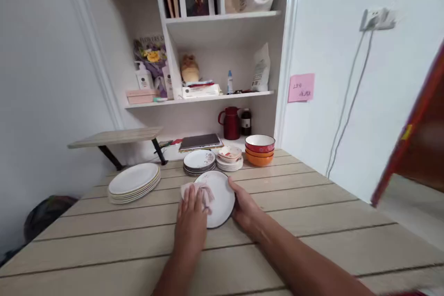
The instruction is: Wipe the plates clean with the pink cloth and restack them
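Observation:
A white plate with a dark rim [219, 196] lies on the wooden table [312, 208] in front of me. My left hand [190, 219] lies flat with fingers stretched out on a pinkish cloth [204, 190] that rests on the plate's left part. At the plate's right edge, my right hand [246, 208] grips the rim with thumb and fingers.
A stack of large white plates [134, 181] sits at the left. Behind the plate stand a stack of dark-rimmed plates [199, 161], small dishes [229, 158] and stacked red and orange bowls [260, 149]. Shelves with bottles, a red jug [231, 123] and a tablet [200, 141] line the back wall.

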The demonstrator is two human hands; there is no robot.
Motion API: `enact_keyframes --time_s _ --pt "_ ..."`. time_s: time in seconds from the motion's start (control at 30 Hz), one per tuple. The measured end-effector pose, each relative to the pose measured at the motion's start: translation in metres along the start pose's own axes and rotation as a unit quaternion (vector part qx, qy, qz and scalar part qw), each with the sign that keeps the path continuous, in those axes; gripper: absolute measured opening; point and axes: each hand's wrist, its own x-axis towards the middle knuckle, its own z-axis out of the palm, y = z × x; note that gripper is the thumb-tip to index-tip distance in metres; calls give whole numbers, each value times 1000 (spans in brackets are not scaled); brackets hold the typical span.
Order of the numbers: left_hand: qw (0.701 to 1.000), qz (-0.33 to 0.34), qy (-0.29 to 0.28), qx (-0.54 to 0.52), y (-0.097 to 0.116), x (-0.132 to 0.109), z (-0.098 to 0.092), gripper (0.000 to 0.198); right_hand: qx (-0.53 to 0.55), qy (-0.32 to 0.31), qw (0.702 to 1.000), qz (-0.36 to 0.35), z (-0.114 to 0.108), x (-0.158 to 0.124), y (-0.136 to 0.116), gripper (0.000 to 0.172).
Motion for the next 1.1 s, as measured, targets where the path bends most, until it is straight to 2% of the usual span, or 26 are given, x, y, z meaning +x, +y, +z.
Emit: enact_keyframes --time_s 0.13,0.27,0.47,0.57,0.73,0.83,0.93,1.1 --pt "998 64 -19 -20 4 -5 10 52 49 -2 999 -15 0 2 -4 41" --pt "992 119 -12 -45 10 -10 14 54 79 -19 996 -30 -1 1 -6 43" --pt "983 161 -22 -86 9 -8 11 54 42 -40 998 -13 1 -4 -6 42" --pt "985 144 -12 -94 3 -4 10 52 8 -34 999 -6 3 -6 -5 42" --pt "998 34 -2 -62 -4 0 8 53 -29 -30 999 -13 6 -9 -2 42" --pt "999 1 10 -31 -3 -1 8 53 -19 -15 999 -24 7 -8 0 42" --pt "1000 14 14 -21 0 -3 11 53 21 4 999 -34 6 -5 -1 41" --pt "995 88 -18 -53 4 -6 16 53 56 14 998 -33 2 -2 -5 41"
